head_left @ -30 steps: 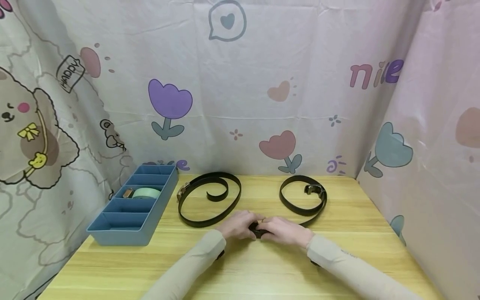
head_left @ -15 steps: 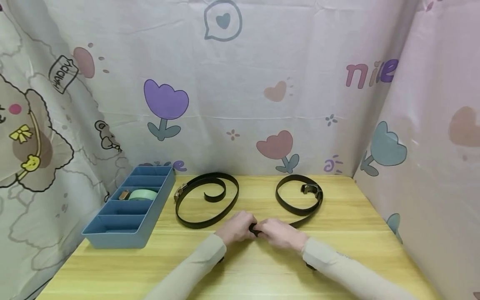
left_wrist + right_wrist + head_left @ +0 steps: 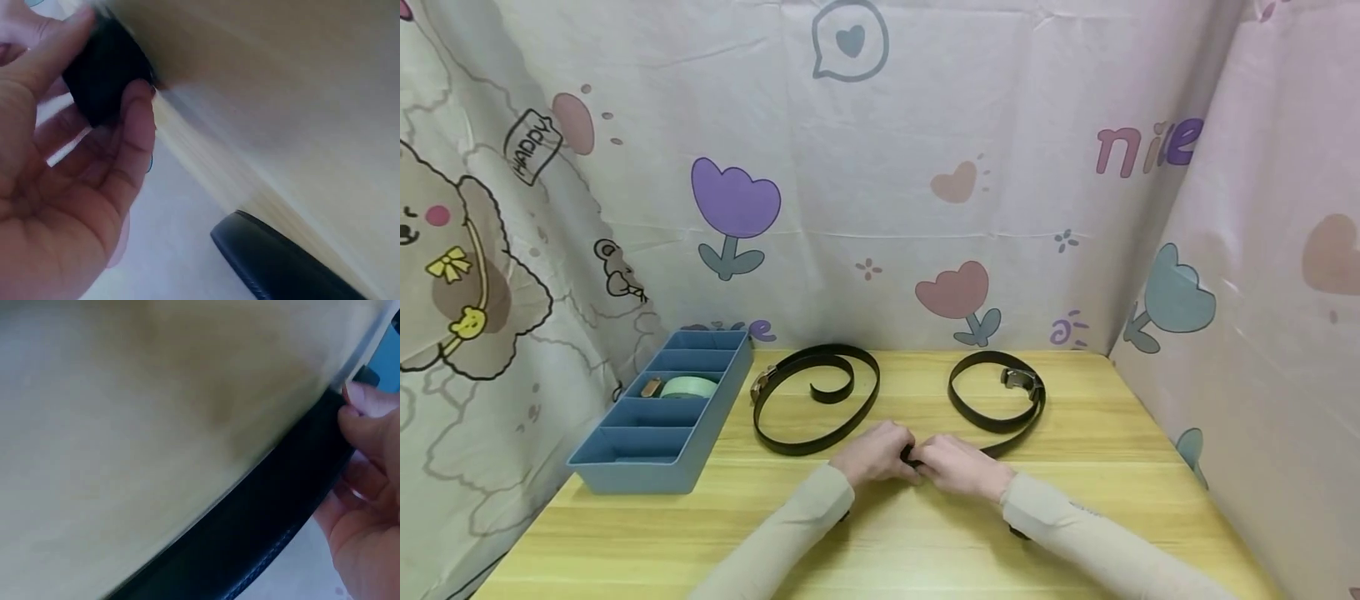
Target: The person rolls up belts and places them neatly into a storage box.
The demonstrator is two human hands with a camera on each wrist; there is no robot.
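A black belt (image 3: 1011, 446) lies on the table at the right, its buckle inside the loop. Its free end runs left to both hands. My left hand (image 3: 874, 454) holds the dark end piece (image 3: 109, 69) between thumb and fingers; it appears folded or rolled, but the fingers cover part of it. Close beside it, my right hand (image 3: 958, 465) pinches the strap (image 3: 262, 506) between thumb and fingers. A second black belt (image 3: 816, 446) with a metal buckle lies in an open coil behind the left hand, touched by neither hand.
A blue divided tray (image 3: 688, 467) stands at the left of the wooden table (image 3: 887, 550). One compartment holds a pale green roll (image 3: 688, 387) and a small brown item (image 3: 652, 387). A patterned curtain (image 3: 865, 167) hangs behind the table and along both sides.
The hands stay close together, with small shifts of the fingers at the strap's end. The right belt's loop has slid slightly left. The camera view has swayed a little.
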